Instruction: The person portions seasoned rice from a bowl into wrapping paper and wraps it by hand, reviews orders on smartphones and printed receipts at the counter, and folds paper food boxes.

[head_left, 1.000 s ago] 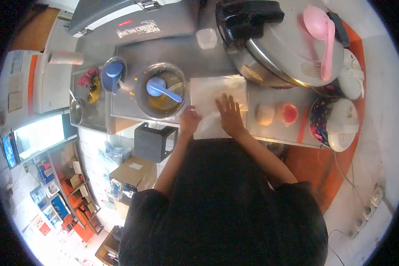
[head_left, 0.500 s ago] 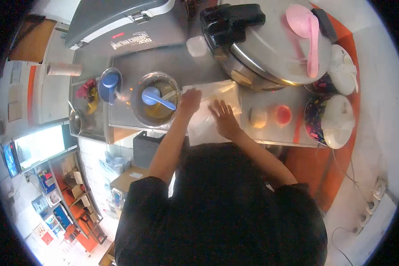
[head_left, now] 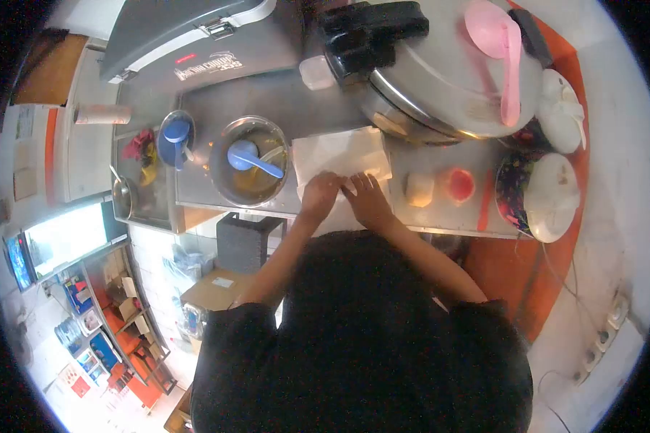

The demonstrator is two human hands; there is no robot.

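Note:
A stack of pale wrapping sheets (head_left: 339, 148), paper or thin plastic, lies flat on the metal counter in front of me. My left hand (head_left: 321, 198) is closed at its near part, with the fingertips pinching the sheet. Close beside it, my right hand (head_left: 368, 203) bends its fingers onto the same sheet, thumb side almost touching the left hand. What lies under the fingertips is hidden. Left of the sheets stands a metal bowl (head_left: 222, 184) of brownish liquid, holding a blue ladle (head_left: 244, 155).
A smaller bowl (head_left: 163, 148) with a blue scoop is farther left. Right of my hands are a pale block (head_left: 419, 189), a red-topped cup (head_left: 458, 185) and patterned pots (head_left: 514, 195). A large lidded pot (head_left: 440, 94) and grey cooler box (head_left: 209, 58) stand behind.
Both hands have drawn together at the near part of the sheets. The left hand moved down from the upper left; the right went from spread flat to bent fingers.

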